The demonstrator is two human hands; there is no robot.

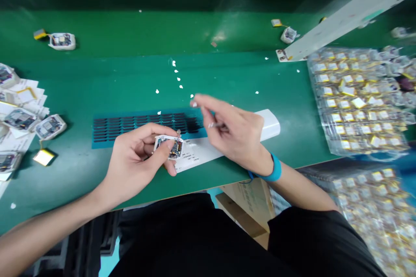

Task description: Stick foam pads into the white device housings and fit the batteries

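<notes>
My left hand (133,162) holds a small white-framed circuit board module (169,147) between thumb and fingers, its green-and-black board facing up. My right hand (232,132) hovers just to the right of it, blurred by motion, pinching a small thin pale item (214,124) that is too blurred to name. Below both hands lies a white printed sheet (198,154), and a blue sheet of black pads (146,127) lies just beyond. A white rounded block (269,124) sits partly under my right hand.
Blister trays of yellow pouch batteries (357,99) are stacked on the right, with more (367,212) lower down. Modules (50,127) and papers (24,95) lie at the left edge of the green bench (260,73). A white rail (351,13) crosses the upper right.
</notes>
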